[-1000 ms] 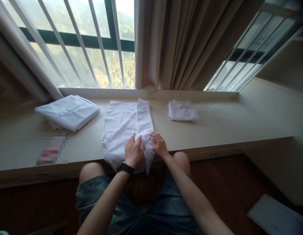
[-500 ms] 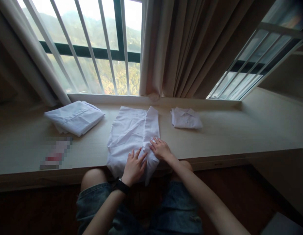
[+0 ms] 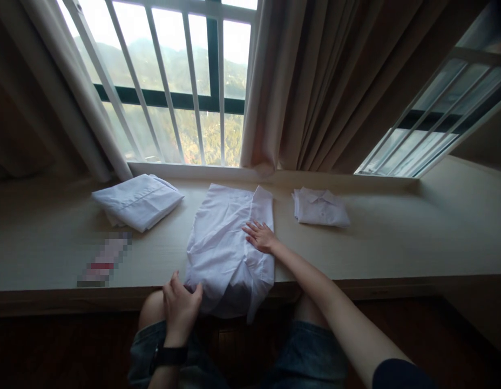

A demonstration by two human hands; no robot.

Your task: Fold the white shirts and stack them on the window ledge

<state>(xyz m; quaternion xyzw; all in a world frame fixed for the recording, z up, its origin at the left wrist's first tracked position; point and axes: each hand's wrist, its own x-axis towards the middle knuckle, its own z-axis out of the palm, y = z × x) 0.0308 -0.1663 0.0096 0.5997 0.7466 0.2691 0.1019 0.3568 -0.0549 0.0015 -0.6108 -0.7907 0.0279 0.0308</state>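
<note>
A white shirt (image 3: pixel 220 232), partly folded lengthwise, lies in front of me, its lower end hanging over the ledge's front edge. My right hand (image 3: pixel 259 236) rests flat on the shirt's right strip, fingers spread and pointing left. At the shirt's lower left corner, by the edge, is my left hand (image 3: pixel 181 305). Its fingers are bent and thumb and fingers stand apart, with no cloth visible between them; a black watch (image 3: pixel 169 356) is on that wrist.
A folded white garment (image 3: pixel 139 202) lies on the ledge (image 3: pixel 380 237) to the left, and a smaller folded white shirt (image 3: pixel 321 208) to the right. A blurred-out flat item (image 3: pixel 105 262) sits at the front left. Behind are curtains (image 3: pixel 299 86) and a barred window (image 3: pixel 169 102).
My left hand has left the shirt's middle and moved left and down to its lower left corner. My right hand has slid slightly up the shirt. The view has shifted a little.
</note>
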